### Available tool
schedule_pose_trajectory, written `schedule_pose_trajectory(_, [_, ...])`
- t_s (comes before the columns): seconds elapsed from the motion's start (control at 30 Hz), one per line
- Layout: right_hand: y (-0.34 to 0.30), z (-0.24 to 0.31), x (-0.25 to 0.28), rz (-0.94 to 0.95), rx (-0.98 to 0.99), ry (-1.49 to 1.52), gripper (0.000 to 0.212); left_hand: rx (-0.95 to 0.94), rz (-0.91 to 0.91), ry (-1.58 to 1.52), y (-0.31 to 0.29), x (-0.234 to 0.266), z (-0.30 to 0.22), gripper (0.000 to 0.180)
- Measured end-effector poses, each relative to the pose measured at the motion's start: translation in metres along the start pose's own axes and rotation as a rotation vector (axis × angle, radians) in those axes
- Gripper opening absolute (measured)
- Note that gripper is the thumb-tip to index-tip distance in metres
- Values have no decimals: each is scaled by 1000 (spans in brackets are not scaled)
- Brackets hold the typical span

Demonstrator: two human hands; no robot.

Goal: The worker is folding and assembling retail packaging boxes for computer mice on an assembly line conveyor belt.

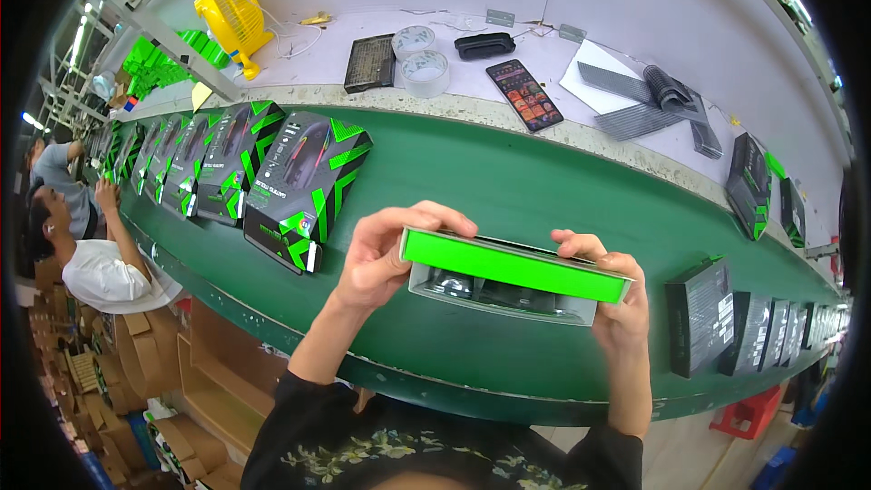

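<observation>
Between my two hands is a small cardboard retail box [517,265], held level over the green work surface. A bright green panel runs along its long upper edge. Below that panel the side gapes, showing clear plastic and something dark inside that I cannot make out fully. My left hand [386,249] grips the box's left end, thumb at the green panel and fingers over the top. On the right end, my right hand [617,286] has its fingers bent over the upper edge and the rest of the hand round the corner.
Black-and-green printed boxes [304,186] stand in a row along the green conveyor belt [435,163] at left. More dark boxes [700,316] stand at right. The back shelf carries a phone [524,95], tape rolls [425,73], grey strips [626,86] and a yellow fan [234,23]. Co-workers [100,268] sit far left.
</observation>
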State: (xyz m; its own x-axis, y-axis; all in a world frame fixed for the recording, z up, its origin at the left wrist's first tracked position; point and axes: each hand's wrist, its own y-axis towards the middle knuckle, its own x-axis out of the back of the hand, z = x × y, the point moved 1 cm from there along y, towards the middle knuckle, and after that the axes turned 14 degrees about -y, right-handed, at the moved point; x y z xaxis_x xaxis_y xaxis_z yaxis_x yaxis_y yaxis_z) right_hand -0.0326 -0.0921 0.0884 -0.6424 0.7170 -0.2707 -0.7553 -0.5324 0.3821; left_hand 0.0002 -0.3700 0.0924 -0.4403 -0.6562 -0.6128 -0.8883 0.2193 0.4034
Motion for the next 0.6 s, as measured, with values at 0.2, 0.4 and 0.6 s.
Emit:
schedule_pose_trajectory(0.2, [-7,4,2,-17,-22,48,42,-50,-118,69,-12,-12,7,41])
schedule_pose_trajectory(0.4, [-1,0,6,-100,-42,43,42,-46,-107,100,-7,-14,3,42])
schedule_pose_trajectory(0.6, [-3,8,13,32,-51,82,36,-128,120,55,-3,-12,8,23])
